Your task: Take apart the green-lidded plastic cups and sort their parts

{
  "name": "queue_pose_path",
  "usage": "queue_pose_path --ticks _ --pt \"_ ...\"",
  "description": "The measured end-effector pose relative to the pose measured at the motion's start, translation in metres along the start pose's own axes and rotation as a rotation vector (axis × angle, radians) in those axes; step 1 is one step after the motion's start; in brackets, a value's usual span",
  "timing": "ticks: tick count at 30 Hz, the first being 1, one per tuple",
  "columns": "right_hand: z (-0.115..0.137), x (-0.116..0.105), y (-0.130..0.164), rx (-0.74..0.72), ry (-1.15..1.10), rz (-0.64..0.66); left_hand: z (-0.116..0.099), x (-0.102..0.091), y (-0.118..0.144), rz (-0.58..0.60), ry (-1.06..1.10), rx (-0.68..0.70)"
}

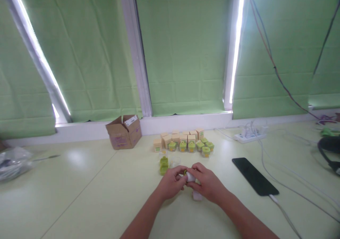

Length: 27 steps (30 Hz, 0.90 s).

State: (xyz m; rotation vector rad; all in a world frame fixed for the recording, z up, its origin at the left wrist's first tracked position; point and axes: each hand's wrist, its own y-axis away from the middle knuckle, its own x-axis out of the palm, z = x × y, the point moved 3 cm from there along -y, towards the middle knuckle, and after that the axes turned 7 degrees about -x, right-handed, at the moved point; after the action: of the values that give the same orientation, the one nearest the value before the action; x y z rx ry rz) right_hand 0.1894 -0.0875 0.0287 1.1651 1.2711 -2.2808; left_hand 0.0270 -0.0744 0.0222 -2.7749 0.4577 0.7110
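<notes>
While left hand [171,182] and right hand [205,182] both grip one small white-wrapped item [190,177], five green-lidded clear jars [191,146] stand finished beside tan cardboard cubes [175,138], green lid piece [164,165] waiting.

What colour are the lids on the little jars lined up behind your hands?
Green, on the little jars in front of the tan boxes; head view shows it.

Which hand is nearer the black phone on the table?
Right. The right hand lies just left of the black phone, with bare table between them. The left hand is further left, beyond the small white item both hands hold.
</notes>
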Motion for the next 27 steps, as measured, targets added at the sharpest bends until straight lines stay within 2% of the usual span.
queue_pose_path --ticks 6,13,19,24,27 --pt "0.004 0.000 -0.002 -0.011 0.051 0.021 -0.011 -0.001 0.003 -0.022 -0.210 0.015" --pt "0.008 0.002 -0.003 -0.005 0.126 0.066 -0.029 -0.001 0.007 -0.053 -0.421 0.114" --pt "0.008 0.004 -0.002 -0.009 0.115 0.049 -0.027 -0.003 0.006 -0.058 -0.424 0.125" --pt "0.003 0.001 0.000 0.013 0.017 -0.005 -0.019 -0.008 0.008 -0.125 -0.373 0.104" --pt "0.002 -0.002 0.001 0.033 -0.054 -0.034 -0.017 -0.006 0.010 -0.108 -0.310 0.143"
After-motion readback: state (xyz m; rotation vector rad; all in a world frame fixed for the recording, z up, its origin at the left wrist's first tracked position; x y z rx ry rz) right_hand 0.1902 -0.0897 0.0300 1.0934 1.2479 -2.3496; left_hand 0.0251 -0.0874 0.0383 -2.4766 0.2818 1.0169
